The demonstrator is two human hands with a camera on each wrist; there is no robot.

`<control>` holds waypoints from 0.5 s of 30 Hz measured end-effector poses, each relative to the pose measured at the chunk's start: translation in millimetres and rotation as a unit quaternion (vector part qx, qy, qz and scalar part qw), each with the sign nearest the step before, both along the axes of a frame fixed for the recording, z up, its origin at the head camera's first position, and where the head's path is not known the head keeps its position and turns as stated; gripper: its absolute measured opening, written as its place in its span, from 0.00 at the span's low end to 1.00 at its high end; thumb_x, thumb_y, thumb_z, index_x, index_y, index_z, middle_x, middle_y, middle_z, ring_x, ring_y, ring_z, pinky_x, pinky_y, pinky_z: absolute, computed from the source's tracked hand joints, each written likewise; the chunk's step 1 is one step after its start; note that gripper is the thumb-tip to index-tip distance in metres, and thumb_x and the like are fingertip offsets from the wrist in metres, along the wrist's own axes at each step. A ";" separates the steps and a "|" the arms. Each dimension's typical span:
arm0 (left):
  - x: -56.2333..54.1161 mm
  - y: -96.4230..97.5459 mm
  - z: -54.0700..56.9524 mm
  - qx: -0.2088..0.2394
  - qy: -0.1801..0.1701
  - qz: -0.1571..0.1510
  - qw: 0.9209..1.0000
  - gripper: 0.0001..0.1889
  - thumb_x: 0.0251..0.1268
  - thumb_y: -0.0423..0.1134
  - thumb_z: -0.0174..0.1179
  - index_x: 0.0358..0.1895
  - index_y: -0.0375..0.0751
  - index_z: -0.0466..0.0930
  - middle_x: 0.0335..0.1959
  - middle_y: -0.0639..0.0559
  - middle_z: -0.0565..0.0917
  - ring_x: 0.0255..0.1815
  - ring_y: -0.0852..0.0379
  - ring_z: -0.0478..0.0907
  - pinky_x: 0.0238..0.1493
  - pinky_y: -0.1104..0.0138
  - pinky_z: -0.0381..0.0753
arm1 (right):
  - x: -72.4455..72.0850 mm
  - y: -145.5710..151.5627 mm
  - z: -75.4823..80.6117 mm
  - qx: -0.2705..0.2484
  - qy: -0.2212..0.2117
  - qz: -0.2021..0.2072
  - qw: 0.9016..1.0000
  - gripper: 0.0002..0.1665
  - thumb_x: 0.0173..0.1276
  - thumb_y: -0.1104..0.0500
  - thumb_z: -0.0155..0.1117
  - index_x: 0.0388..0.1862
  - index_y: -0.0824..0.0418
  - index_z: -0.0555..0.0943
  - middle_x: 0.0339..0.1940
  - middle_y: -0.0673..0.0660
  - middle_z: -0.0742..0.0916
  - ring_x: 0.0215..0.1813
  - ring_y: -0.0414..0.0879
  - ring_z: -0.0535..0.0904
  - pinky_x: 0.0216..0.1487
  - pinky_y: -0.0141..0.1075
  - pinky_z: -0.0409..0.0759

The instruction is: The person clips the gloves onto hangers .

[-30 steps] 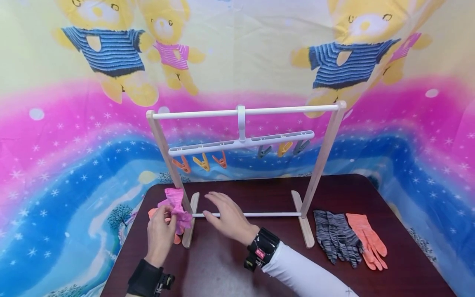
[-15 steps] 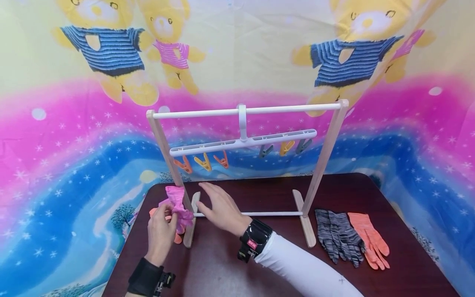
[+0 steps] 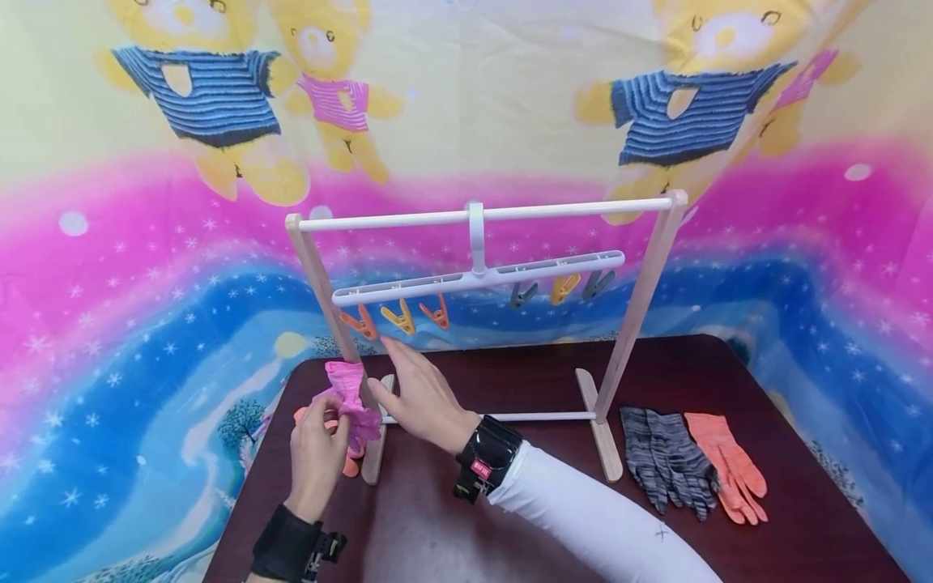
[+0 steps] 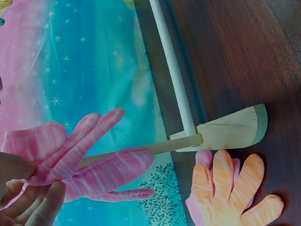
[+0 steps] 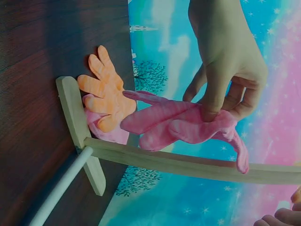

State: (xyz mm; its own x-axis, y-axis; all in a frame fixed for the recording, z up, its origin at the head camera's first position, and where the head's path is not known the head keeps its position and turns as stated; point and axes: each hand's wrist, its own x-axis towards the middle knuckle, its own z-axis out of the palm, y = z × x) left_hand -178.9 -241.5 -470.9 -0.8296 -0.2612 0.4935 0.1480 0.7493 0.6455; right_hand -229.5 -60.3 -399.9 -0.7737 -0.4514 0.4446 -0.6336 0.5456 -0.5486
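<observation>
My left hand (image 3: 315, 457) pinches a pink knit glove (image 3: 350, 395) between thumb and fingers beside the left post of a small wooden rack. Its loose fingers spread out in the left wrist view. My right hand (image 3: 426, 401), fingers extended, holds nothing and is just below the left clothespins. Of these, an orange clothespin (image 3: 359, 322) hangs outermost, then a yellow clothespin (image 3: 398, 317) and a reddish-orange clothespin (image 3: 435, 312). All hang from a white hanger (image 3: 408, 288) hooked over the top bar. In the right wrist view only some fingertips (image 5: 282, 219) of my right hand show.
Behind the left hand, an orange glove (image 4: 230, 188) lies over another pink glove (image 5: 110, 133) on the dark table (image 3: 466, 518). A grey striped glove (image 3: 666, 461) and an orange glove (image 3: 731, 465) lie right of the rack. The rack's right post (image 3: 641, 308) stands near them.
My right hand has moved up and to the left, closer to the left clothespins. The left hand keeps its hold on the pink glove, almost still.
</observation>
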 end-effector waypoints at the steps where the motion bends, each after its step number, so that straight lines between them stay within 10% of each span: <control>1: 0.1 0.2 0.1 -0.001 0.002 -0.001 1.000 0.07 0.63 0.27 0.66 0.39 0.37 0.78 0.38 0.40 0.85 0.42 0.43 0.87 0.44 0.49 0.87 | -0.3 -0.9 1.7 -0.002 0.003 0.000 1.000 0.41 0.75 0.46 0.60 0.79 0.62 0.61 0.77 0.58 0.73 0.77 0.48 0.70 0.73 0.44 0.73; 15: 0.8 -0.2 4.0 -0.012 0.012 -0.003 1.000 0.09 0.62 0.26 0.67 0.43 0.36 0.78 0.41 0.38 0.86 0.44 0.41 0.87 0.44 0.48 0.87 | -3.5 -13.4 26.4 0.003 -0.010 -0.008 1.000 0.45 0.75 0.48 0.60 0.81 0.64 0.55 0.80 0.59 0.69 0.78 0.49 0.69 0.73 0.43 0.73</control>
State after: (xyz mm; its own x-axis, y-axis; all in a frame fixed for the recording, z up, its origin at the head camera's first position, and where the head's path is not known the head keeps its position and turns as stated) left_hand -178.2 -241.7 -466.9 -0.8183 -0.2445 0.5203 0.1677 0.7642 0.6228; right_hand -233.0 -73.7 -373.4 -0.7896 -0.4418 0.4258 -0.6135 0.5584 -0.5584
